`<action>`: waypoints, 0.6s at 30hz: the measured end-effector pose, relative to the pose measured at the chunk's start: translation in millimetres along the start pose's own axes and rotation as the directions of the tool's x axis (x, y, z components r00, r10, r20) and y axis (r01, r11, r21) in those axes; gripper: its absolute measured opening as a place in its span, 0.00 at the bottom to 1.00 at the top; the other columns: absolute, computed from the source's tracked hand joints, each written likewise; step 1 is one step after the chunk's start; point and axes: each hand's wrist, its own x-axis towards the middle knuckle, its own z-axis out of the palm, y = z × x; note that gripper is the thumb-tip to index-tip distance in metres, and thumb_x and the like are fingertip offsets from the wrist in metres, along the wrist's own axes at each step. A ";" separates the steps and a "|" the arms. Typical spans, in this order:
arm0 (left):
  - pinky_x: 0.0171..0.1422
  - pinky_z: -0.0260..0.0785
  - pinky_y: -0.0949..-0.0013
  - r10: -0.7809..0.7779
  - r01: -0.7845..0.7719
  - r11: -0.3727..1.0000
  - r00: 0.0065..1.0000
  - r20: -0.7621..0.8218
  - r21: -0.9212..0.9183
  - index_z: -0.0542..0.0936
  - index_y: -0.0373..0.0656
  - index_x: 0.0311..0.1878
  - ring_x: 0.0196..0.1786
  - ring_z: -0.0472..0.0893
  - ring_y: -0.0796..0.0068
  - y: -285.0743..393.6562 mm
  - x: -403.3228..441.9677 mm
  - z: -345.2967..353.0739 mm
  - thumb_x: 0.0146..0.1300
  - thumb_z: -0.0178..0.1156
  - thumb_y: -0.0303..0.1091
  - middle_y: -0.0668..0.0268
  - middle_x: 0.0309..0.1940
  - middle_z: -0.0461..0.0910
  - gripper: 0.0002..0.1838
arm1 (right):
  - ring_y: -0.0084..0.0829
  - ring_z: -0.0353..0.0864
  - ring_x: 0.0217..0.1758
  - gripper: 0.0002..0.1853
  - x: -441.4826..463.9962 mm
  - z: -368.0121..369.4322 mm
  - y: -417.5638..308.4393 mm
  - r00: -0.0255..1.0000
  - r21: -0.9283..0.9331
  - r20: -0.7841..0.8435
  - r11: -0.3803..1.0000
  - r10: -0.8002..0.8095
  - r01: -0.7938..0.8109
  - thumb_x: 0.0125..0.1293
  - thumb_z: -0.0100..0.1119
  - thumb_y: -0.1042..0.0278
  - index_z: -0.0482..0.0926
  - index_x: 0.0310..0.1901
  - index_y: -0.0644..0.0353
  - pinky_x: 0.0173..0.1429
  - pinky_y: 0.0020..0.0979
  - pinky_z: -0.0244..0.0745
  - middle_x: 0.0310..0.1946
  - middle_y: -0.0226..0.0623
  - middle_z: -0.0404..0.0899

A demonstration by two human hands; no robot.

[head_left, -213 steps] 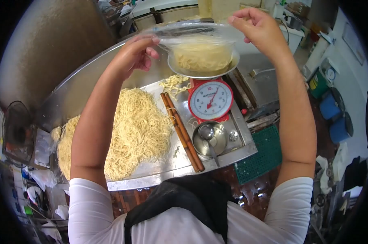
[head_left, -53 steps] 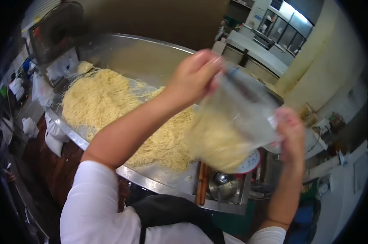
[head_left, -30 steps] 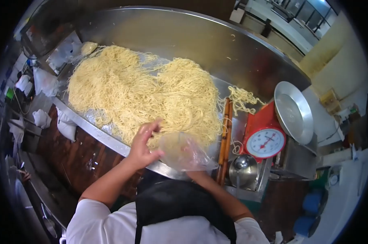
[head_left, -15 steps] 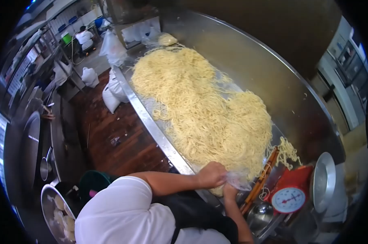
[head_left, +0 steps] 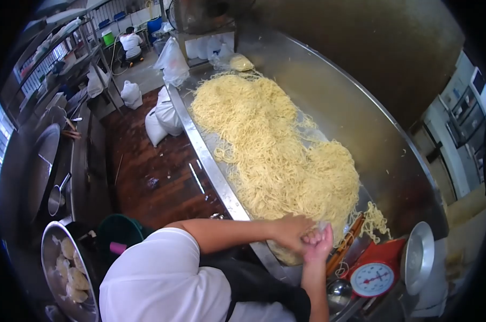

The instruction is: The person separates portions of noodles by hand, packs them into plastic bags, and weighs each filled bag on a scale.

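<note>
My right hand (head_left: 318, 244) is turned palm up with its fingers curled, and a bit of clear plastic bag (head_left: 323, 225) sticks out at the fingertips. Against it, from the left, comes my left hand (head_left: 292, 232), back upward; its fingers are blurred and partly hidden. Both hands are over the near end of a long metal trough (head_left: 210, 172). A large heap of pale yellow noodles (head_left: 275, 155) fills the trough's middle. Beneath my hands lies a pale, noodle-coloured bundle (head_left: 284, 254), mostly covered by my left arm.
At the right stand a red dial scale (head_left: 373, 279), its metal pan (head_left: 418, 258), brown sticks (head_left: 346, 246) and a metal ladle bowl (head_left: 339, 294). Left is a metal bowl (head_left: 45, 257) with bagged pale lumps. White sacks (head_left: 165, 115) lie on the floor. Another person (head_left: 130, 45) crouches far back.
The view has shifted, so the trough sits differently in frame. My right hand has turned palm up and risen against my left. The plastic that was spread out between them now shows only slightly.
</note>
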 end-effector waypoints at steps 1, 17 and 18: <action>0.70 0.53 0.46 0.008 0.003 0.990 0.997 -0.077 0.144 0.74 0.38 0.58 0.68 0.65 0.52 1.6 -5.1 13.1 0.58 0.57 0.48 0.52 0.62 0.69 0.29 | 0.19 0.61 0.17 0.17 3.8 2.1 2.6 0.997 0.050 -0.074 0.998 0.027 -0.024 0.70 0.48 0.50 0.65 0.23 0.45 0.24 0.25 0.60 0.14 0.20 0.62; 0.72 0.47 0.40 0.007 0.087 0.911 0.974 -0.227 0.404 0.75 0.43 0.59 0.70 0.63 0.55 -25.0 12.5 75.5 0.58 0.57 0.46 0.57 0.66 0.66 0.27 | 0.25 0.74 0.25 0.13 -79.9 10.4 14.4 0.832 -0.933 0.356 -0.215 -0.426 0.290 0.61 0.64 0.61 0.77 0.40 0.60 0.30 0.28 0.70 0.26 0.33 0.78; 0.71 0.49 0.41 0.006 0.080 0.907 0.980 -0.201 0.415 0.76 0.43 0.58 0.69 0.64 0.56 -20.8 11.7 71.9 0.58 0.57 0.46 0.57 0.66 0.67 0.26 | 0.28 0.76 0.25 0.14 -80.9 -5.0 12.3 0.925 -0.970 0.216 -0.179 -0.312 0.166 0.59 0.65 0.60 0.77 0.41 0.60 0.31 0.30 0.71 0.25 0.35 0.79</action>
